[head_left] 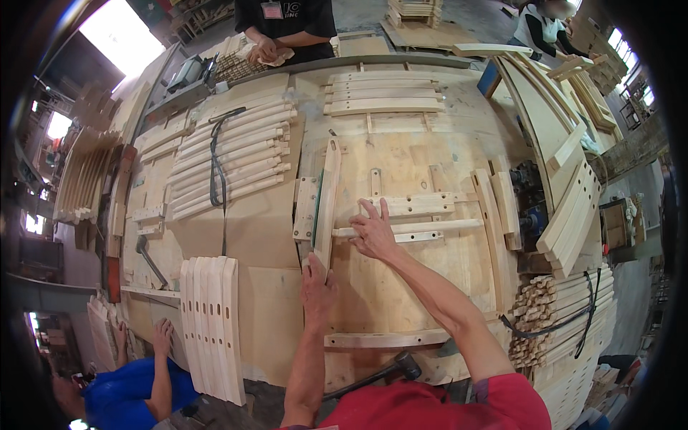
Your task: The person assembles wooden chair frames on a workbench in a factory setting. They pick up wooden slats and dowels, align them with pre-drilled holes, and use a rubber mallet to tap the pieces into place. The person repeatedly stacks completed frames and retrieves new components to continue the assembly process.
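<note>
A long pale wooden post (328, 193) stands lengthwise at the left side of the wooden work board (430, 287). My left hand (317, 290) is closed round its near end. A slim wooden rail (444, 226) lies crosswise, its left end close to the post. My right hand (373, 231) grips this rail near that end, with a couple of fingers stretched forward; the palm hides part of the grip. Just beyond lies a fixed wooden block with holes (423, 206). A second post (491, 240) lies on the right side of the board.
A hammer (387, 373) lies at the near edge, behind a wooden strip (387, 339). Bundled rails (236, 158) and slotted posts (211, 315) lie left; strapped sticks (555, 315) are right. Slats (383, 94) lie beyond. Co-workers stand at far side (287, 29) and near left (136, 387).
</note>
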`<state>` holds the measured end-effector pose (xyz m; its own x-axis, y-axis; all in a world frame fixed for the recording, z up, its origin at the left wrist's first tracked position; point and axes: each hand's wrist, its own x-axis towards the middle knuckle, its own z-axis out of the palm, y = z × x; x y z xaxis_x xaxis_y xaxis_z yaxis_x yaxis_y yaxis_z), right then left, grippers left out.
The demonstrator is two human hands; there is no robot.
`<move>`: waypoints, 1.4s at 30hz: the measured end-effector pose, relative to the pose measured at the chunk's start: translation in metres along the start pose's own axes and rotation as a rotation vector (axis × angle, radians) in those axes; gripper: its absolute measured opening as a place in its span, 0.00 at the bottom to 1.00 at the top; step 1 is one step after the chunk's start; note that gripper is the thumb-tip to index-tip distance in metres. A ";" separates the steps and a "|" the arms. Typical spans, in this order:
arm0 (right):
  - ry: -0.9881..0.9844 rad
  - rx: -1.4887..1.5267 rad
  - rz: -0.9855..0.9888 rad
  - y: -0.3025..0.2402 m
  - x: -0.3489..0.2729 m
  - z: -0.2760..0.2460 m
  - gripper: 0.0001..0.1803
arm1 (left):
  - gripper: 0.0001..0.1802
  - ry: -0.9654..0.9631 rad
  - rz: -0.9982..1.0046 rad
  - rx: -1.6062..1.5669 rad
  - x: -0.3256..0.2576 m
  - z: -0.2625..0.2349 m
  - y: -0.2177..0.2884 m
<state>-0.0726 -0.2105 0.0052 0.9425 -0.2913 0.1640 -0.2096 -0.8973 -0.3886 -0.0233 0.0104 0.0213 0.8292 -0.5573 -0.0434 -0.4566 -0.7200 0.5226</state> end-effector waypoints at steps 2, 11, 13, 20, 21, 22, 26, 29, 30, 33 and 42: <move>-0.001 0.010 -0.015 -0.004 0.002 -0.001 0.23 | 0.39 0.041 0.031 0.004 -0.002 0.000 -0.004; -0.024 -0.046 -0.088 0.002 0.006 0.003 0.18 | 0.39 0.027 0.024 -0.067 0.003 0.006 -0.007; -0.017 0.033 -0.075 0.005 0.008 0.002 0.19 | 0.39 0.055 0.062 -0.071 0.004 0.006 -0.010; -0.009 0.080 -0.146 0.008 0.018 0.006 0.25 | 0.38 0.091 0.045 0.015 -0.001 0.011 -0.013; 0.035 0.219 -0.174 0.006 0.030 0.000 0.27 | 0.38 0.097 0.014 0.060 -0.003 0.008 -0.018; 0.085 0.356 -0.204 0.009 0.047 -0.006 0.28 | 0.39 0.094 0.000 0.087 -0.003 0.004 -0.020; 0.436 0.032 0.046 0.151 0.160 -0.040 0.27 | 0.41 0.043 0.018 0.143 0.001 0.009 -0.009; 0.349 -0.444 0.186 0.273 0.190 -0.091 0.33 | 0.41 0.052 0.116 0.063 0.004 0.024 -0.006; 0.276 -0.475 0.211 0.281 0.203 -0.081 0.33 | 0.41 0.074 0.111 0.072 0.002 0.023 -0.013; 0.128 -0.536 0.258 0.291 0.226 -0.063 0.33 | 0.39 0.106 0.069 0.086 -0.002 0.024 -0.025; -0.021 -0.376 0.331 0.274 0.242 -0.096 0.34 | 0.42 0.006 -0.019 0.062 -0.009 0.013 -0.014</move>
<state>0.0728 -0.5588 0.0252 0.8139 -0.5771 0.0677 -0.5738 -0.8166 -0.0624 -0.0284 0.0202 0.0028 0.8399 -0.5406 -0.0475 -0.4594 -0.7550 0.4679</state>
